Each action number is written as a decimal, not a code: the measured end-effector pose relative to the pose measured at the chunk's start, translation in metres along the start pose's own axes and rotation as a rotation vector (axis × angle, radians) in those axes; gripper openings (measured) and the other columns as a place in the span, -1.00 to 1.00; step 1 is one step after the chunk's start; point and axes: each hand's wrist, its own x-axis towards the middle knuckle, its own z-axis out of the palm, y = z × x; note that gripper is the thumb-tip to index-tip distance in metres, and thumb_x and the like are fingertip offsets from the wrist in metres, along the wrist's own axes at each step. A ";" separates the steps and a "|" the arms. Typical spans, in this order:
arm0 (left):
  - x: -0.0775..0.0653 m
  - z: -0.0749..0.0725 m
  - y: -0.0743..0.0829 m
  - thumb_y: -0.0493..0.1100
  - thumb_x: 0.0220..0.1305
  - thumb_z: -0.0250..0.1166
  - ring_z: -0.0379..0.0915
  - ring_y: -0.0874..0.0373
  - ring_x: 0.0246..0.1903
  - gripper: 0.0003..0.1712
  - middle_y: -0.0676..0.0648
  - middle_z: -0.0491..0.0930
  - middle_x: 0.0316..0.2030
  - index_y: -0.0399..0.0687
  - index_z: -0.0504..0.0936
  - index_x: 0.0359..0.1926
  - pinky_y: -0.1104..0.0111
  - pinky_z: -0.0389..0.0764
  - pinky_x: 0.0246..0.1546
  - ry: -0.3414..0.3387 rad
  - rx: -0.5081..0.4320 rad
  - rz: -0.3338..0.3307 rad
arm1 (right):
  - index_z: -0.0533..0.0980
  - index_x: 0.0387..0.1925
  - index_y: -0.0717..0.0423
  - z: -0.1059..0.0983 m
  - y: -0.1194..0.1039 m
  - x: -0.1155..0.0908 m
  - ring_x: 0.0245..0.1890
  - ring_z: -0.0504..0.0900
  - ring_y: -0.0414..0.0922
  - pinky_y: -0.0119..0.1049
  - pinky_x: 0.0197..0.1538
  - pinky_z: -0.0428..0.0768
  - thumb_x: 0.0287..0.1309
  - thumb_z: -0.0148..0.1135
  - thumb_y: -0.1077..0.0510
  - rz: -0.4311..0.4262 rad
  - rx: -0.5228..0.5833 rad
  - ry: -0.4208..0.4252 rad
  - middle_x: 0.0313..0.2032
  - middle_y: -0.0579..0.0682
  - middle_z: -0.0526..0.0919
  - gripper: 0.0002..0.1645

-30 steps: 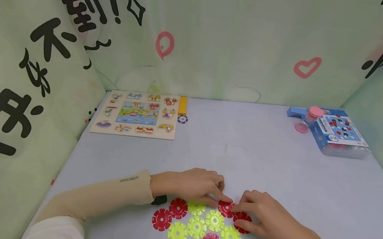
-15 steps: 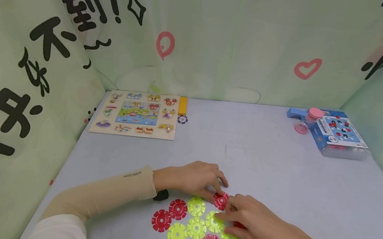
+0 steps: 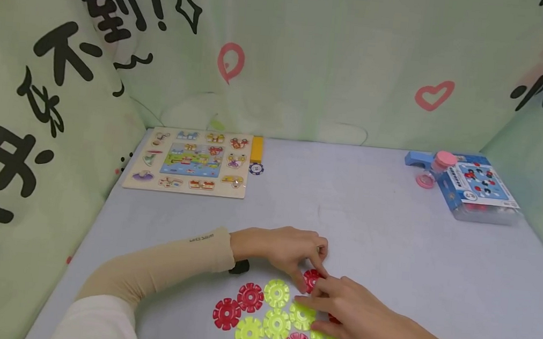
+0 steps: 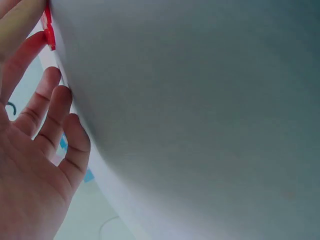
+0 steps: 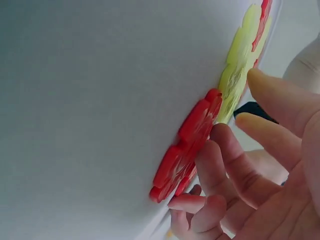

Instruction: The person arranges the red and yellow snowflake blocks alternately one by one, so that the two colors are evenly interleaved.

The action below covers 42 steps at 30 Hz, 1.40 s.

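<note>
Flat on the table, several red and yellow-green notched plastic discs make an edge-to-edge cluster. My left hand (image 3: 293,249) reaches in from behind and pinches a red disc (image 3: 310,280) at the far edge between thumb and forefinger; in the left wrist view this disc (image 4: 49,31) shows at the fingertips, the other fingers loosely bent. Palm down, my right hand (image 3: 360,314) spreads over the cluster's right side, thumb and forefinger beside a yellow-green disc (image 3: 302,316). In the right wrist view its other fingers lie against another red disc (image 5: 187,145), mostly hidden in the head view.
A wooden picture puzzle board (image 3: 186,161) lies at the back left, a yellow strip (image 3: 256,149) beside it. At the back right stands a blue toy box (image 3: 480,188) next to a pink-capped container (image 3: 442,162). Printed curtains (image 3: 329,61) enclose the table's back and sides.
The left hand has shifted the red disc slightly away and to the left. The right hand has moved left, from the right-hand red disc to over the neighbouring yellow-green ones.
</note>
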 end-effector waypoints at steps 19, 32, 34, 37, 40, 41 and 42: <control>-0.008 -0.006 -0.011 0.08 -0.09 0.51 0.40 0.36 -0.29 -0.48 0.27 0.53 -0.23 0.30 0.59 -0.03 0.60 0.42 -0.28 0.034 -0.189 -0.048 | 0.56 0.07 -0.25 -0.002 -0.003 0.009 -0.39 0.29 -0.41 -0.54 -0.33 0.38 0.00 0.38 -0.14 0.054 0.013 -0.063 -0.28 -0.28 0.49 -0.48; -0.010 -0.005 -0.013 0.08 -0.10 0.52 0.41 0.37 -0.32 -0.44 0.22 0.58 -0.23 0.20 0.65 0.02 0.63 0.45 -0.32 0.027 -0.194 -0.040 | 0.57 0.07 -0.26 -0.001 -0.007 0.011 -0.38 0.27 -0.42 -0.59 -0.39 0.32 0.01 0.27 -0.32 0.065 0.016 -0.094 -0.32 -0.27 0.42 -0.43; -0.012 -0.006 -0.013 0.12 -0.09 0.50 0.40 0.39 -0.33 -0.46 0.23 0.56 -0.23 0.23 0.65 0.00 0.63 0.43 -0.33 0.051 -0.132 -0.057 | 0.57 0.07 -0.27 -0.001 -0.006 0.011 -0.37 0.28 -0.42 -0.58 -0.38 0.34 0.00 0.26 -0.34 0.069 0.010 -0.096 -0.30 -0.27 0.44 -0.42; -0.022 -0.009 -0.016 0.19 -0.08 0.47 0.37 0.41 -0.33 -0.46 0.25 0.54 -0.24 0.28 0.65 -0.01 0.61 0.40 -0.34 0.106 -0.048 -0.112 | 0.57 0.07 -0.26 0.000 -0.006 0.012 -0.36 0.29 -0.41 -0.57 -0.36 0.35 -0.01 0.21 -0.40 0.071 0.007 -0.098 -0.29 -0.26 0.45 -0.38; -0.047 -0.014 -0.023 0.25 -0.09 0.45 0.36 0.37 -0.31 -0.45 0.26 0.52 -0.24 0.30 0.64 -0.01 0.57 0.41 -0.33 0.173 -0.013 -0.195 | 0.59 0.04 -0.25 0.000 -0.006 0.014 -0.38 0.28 -0.41 -0.55 -0.35 0.35 -0.03 0.18 -0.44 0.071 0.010 -0.091 -0.30 -0.28 0.44 -0.36; -0.059 -0.016 -0.027 0.26 -0.10 0.45 0.36 0.35 -0.31 -0.44 0.25 0.52 -0.24 0.30 0.65 -0.01 0.54 0.41 -0.33 0.194 -0.015 -0.231 | 0.59 0.03 -0.24 0.001 -0.007 0.015 -0.39 0.28 -0.40 -0.55 -0.35 0.34 -0.03 0.19 -0.44 0.070 0.010 -0.087 -0.31 -0.29 0.44 -0.36; -0.071 -0.017 -0.032 0.27 -0.11 0.45 0.36 0.34 -0.31 -0.44 0.26 0.51 -0.25 0.31 0.65 -0.01 0.52 0.41 -0.34 0.217 -0.012 -0.271 | 0.60 0.01 -0.23 0.001 -0.007 0.016 -0.39 0.28 -0.40 -0.54 -0.35 0.34 -0.04 0.20 -0.43 0.071 0.006 -0.082 -0.31 -0.29 0.44 -0.37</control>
